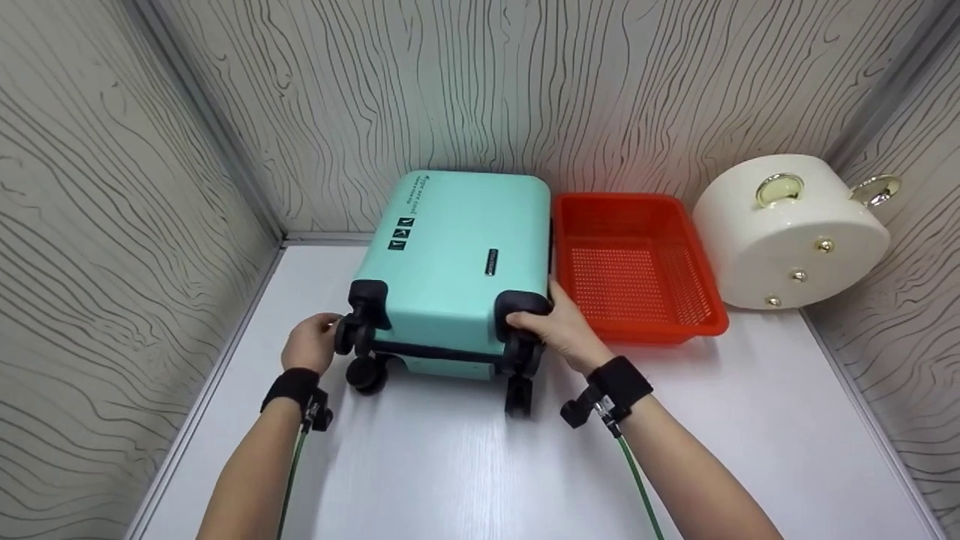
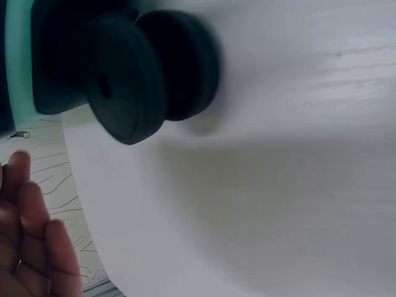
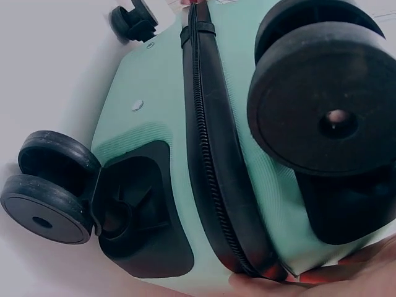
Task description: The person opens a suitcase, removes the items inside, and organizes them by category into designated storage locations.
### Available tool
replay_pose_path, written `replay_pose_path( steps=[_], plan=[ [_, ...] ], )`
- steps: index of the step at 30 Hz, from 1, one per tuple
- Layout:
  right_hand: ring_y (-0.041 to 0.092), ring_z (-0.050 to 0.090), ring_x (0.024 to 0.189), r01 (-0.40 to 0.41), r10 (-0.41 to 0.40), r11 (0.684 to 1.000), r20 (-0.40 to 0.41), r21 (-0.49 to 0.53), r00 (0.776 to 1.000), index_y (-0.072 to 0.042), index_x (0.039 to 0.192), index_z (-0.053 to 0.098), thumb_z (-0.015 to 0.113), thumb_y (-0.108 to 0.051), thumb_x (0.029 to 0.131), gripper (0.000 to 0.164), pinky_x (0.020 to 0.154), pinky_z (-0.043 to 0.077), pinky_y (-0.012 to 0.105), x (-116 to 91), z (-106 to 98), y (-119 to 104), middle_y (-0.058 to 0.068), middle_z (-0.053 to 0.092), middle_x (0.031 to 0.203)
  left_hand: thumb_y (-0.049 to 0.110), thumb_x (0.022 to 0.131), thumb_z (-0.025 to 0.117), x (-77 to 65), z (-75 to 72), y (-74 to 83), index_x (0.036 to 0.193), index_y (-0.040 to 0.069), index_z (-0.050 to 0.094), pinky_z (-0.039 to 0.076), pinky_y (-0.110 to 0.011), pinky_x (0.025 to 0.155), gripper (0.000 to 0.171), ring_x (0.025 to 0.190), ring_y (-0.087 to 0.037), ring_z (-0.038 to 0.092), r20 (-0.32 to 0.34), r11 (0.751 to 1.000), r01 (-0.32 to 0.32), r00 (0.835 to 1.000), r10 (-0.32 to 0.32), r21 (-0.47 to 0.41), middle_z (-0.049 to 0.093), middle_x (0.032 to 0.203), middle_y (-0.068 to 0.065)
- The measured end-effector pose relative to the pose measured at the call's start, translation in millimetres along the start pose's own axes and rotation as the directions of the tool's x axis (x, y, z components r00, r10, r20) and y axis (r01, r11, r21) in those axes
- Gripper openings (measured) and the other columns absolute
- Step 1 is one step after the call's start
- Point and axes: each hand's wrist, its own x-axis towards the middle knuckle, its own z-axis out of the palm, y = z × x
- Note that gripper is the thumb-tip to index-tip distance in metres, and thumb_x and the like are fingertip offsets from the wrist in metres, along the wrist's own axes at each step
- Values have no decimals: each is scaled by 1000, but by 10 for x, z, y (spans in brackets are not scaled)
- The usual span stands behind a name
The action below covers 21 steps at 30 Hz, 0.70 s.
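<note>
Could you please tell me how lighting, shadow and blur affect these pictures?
Head view: pale sheen on the tabletop, reddish cast on the wall behind the red basket; left wrist view: dim, the suitcase wheel nearly black, a broad, blurry shadow on the tabletop; right wrist view: zipper teeth distinct, the near wheel looming large.

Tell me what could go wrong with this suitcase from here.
Sliding the suitcase right could shove the red basket close beside it into the white bag. The right hand grips only one near corner, so lifting might twist the load. The left hand is close to the left wheels, so a swivelling wheel might pinch its fingers.
</note>
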Motion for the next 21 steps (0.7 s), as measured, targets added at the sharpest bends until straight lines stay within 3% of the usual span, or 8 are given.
replay_pose_path(
  steps=[6, 11, 15, 18, 21],
  plan=[
    [32, 35, 144, 10, -10, 1000, 0, -8, 1000, -5, 164, 5, 86, -33, 80, 120, 119, 27, 48, -9, -43, 4, 22, 19, 166, 38, 106, 57, 165, -12, 87, 127, 11, 73, 51, -43, 78, 37, 91, -26, 67, 30, 998, -40, 999, 38, 47, 73, 115, -13],
    [31, 34, 144, 23, -23, 1000, 13, 2, 1000, -5, 165, 5, 86, -32, 82, 119, 120, 25, 49, -15, -65, 7, 22, 20, 166, 37, 105, 58, 164, -16, 59, 125, 11, 73, 52, -44, 77, 36, 91, -27, 67, 39, 996, -75, 997, 73, 50, 73, 114, -13],
    [31, 37, 142, 27, -27, 999, 27, 20, 999, -9, 165, 5, 85, -31, 83, 117, 120, 24, 49, -3, -83, 18, 21, 25, 164, 32, 107, 55, 137, -16, 57, 137, 7, 65, 52, -48, 91, 40, 111, -34, 65, 84, 996, -77, 993, 80, -43, 67, 127, -19],
    [31, 40, 139, 19, -20, 999, 28, 40, 999, -10, 165, 5, 84, -30, 83, 116, 120, 24, 49, 0, -83, 14, 21, 29, 162, 28, 110, 46, 112, -63, 100, 152, 4, 48, 44, -52, 105, 48, 131, -39, 52, 97, 987, -72, 992, 86, -145, 55, 144, -23],
    [31, 41, 138, 1, -2, 998, 23, 56, 1000, -11, 166, 5, 85, -29, 83, 116, 120, 23, 49, 6, -77, 8, 22, 32, 160, 30, 111, 39, 57, -138, 200, 161, 6, 31, 34, -52, 115, 56, 143, -38, 39, 12, 959, -85, 996, 92, -269, 39, 157, -21]
  ],
)
